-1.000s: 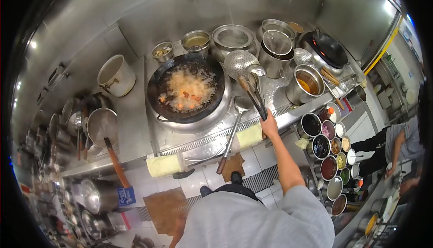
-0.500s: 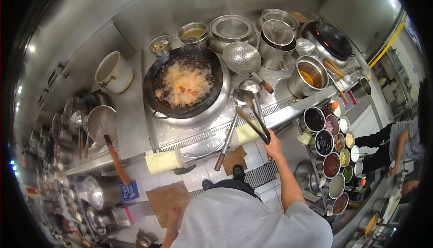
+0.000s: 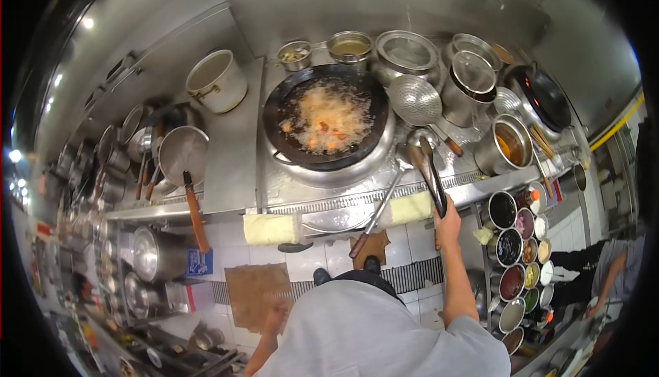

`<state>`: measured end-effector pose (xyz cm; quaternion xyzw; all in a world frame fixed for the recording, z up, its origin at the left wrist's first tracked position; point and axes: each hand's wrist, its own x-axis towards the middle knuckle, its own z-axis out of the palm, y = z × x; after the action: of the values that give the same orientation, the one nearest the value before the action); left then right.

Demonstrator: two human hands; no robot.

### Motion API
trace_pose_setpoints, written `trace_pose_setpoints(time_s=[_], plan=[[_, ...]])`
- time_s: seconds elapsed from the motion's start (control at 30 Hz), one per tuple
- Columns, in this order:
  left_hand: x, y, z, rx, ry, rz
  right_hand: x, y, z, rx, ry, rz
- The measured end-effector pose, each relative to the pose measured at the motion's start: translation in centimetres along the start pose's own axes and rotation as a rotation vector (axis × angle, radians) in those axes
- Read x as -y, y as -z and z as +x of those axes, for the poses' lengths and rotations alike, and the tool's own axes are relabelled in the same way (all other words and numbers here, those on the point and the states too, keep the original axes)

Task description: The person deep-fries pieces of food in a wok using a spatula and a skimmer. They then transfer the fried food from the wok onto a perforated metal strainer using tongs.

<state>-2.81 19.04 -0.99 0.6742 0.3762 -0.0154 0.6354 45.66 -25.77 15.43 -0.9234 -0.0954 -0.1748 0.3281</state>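
Observation:
My right hand (image 3: 447,224) is closed around the dark handle end of a pair of tongs (image 3: 432,171). The tips of the tongs lie near a ladle (image 3: 403,157) on the stove's front part. To their left, a black wok (image 3: 278,147) holds bubbling oil with orange-brown pieces of food (image 3: 328,128) frying in it. A perforated strainer (image 3: 415,100) with a wooden-ended handle rests right of the wok. Low beside my body hangs my left hand (image 3: 276,314), away from the stove; motion blur hides how its fingers are set.
Steel pots, including one with amber liquid (image 3: 509,145), stand right of the wok. Several seasoning containers (image 3: 511,282) fill a rack at my right. Folded yellowish cloths (image 3: 272,229) lie on the stove's front edge. Another person (image 3: 611,267) is at far right.
The whole view has shifted, so the stove appears further right. The arms of the tongs, spread earlier, now appear closer together. My left hand shows slightly higher and further from my shirt.

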Motion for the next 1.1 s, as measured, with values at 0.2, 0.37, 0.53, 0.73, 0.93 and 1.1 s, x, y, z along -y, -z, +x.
trace_pose_setpoints(time_s=[0.2,0.37,0.53,0.73,0.93,1.1], plan=[[1.2,0.0,-2.2,0.018,0.221,0.151,11.3,2.8,13.0,0.41,0.063,0.084],[-0.9,-0.9,-2.6,-0.089,0.157,0.079,18.0,2.6,20.2,0.495,0.424,-0.305],[0.7,-2.0,-2.3,-0.177,0.256,-0.072,22.9,0.6,22.6,0.557,0.508,-0.51],[12.3,-2.7,-0.9,-0.182,-0.024,0.127,26.3,-2.7,22.8,0.631,0.534,-0.692],[13.9,-2.1,-2.3,-0.139,0.322,-0.077,25.0,0.6,24.3,0.616,0.405,-0.585],[9.0,-1.6,-2.8,-0.122,0.441,-0.225,21.4,6.2,27.0,0.441,0.256,-0.512]])
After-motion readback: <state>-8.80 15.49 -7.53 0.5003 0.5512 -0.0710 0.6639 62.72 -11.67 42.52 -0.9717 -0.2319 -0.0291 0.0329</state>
